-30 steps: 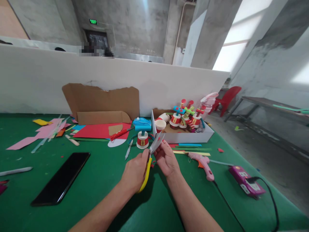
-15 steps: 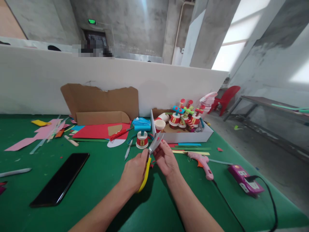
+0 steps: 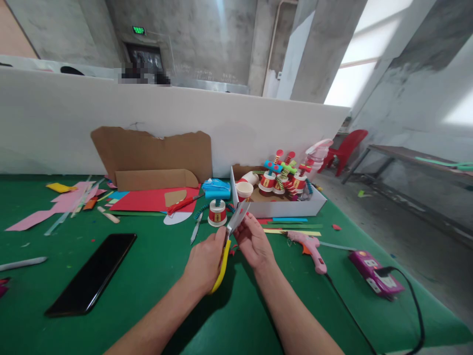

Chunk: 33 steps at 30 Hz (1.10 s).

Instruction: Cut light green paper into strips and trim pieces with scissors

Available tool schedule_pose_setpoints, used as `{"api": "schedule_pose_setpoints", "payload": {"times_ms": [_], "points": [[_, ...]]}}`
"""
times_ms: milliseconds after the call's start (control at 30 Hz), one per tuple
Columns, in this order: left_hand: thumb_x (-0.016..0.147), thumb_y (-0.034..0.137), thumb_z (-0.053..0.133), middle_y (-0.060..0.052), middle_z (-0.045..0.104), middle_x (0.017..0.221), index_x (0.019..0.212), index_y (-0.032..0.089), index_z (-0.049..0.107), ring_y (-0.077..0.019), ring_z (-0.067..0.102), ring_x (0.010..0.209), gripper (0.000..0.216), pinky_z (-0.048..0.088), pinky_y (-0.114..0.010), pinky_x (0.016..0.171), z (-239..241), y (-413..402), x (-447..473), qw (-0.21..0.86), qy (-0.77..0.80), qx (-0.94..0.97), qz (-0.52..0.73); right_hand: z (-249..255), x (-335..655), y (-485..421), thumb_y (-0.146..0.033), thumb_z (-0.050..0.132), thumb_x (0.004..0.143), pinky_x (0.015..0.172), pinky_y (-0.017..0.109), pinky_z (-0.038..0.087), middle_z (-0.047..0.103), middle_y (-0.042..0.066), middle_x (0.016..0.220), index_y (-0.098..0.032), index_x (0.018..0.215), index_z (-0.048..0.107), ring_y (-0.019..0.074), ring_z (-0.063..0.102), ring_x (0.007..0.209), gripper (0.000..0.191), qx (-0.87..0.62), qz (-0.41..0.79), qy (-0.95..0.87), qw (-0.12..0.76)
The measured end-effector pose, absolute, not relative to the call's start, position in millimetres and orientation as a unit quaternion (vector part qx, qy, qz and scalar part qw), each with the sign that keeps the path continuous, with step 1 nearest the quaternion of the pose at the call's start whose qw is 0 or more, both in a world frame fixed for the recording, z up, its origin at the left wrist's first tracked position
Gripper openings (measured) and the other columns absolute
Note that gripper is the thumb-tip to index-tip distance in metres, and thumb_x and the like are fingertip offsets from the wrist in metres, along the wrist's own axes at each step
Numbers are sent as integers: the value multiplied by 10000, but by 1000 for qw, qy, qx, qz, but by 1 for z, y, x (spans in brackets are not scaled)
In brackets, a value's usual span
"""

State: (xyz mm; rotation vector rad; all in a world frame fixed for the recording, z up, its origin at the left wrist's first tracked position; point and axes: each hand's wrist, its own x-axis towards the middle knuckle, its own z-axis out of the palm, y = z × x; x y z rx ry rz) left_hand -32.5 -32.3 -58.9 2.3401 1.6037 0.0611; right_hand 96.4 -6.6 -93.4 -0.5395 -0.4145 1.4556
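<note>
My left hand (image 3: 204, 261) is closed around yellow-handled scissors (image 3: 224, 257), whose blades point up and away over the green table (image 3: 148, 296). My right hand (image 3: 253, 243) pinches a small pale piece of paper (image 3: 242, 216) with a red edge, held against the scissor blades. Just beyond the hands stands a red-and-white paper-cup figure (image 3: 216, 213) with a blue top. A few small red scraps lie on the green table under the hands.
A black phone (image 3: 91, 274) lies at left. A pink glue gun (image 3: 309, 246) and a purple power strip (image 3: 374, 277) with a black cable lie at right. A white box (image 3: 288, 208) holds several cup figures. Red paper (image 3: 148, 201), cardboard (image 3: 155, 153) and paper scraps sit behind.
Both hands with the scissors and paper have stayed almost in place; the view has shifted slightly. No grip has changed.
</note>
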Motion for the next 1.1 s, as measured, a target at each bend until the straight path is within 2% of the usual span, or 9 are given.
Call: {"api": "schedule_pose_setpoints", "payload": {"times_ms": [700,1100], "points": [[900,151,384,-115,641,1109,1241,191,391,-249,664,944,344,486,-338,768,-67,-31,-36,151,535,830,53,-92,99,-5,-178,814,629,616,173,531,706,-40,727,-199,773,654,81,630,626,216,-262,632,-187,705],[908,138,368,-113,646,1094,1253,184,375,-251,676,913,349,486,-340,749,-65,-31,-35,139,547,825,18,-92,99,-5,-175,818,639,586,148,508,699,-34,701,-179,775,657,66,621,601,211,-270,639,-186,696]]}}
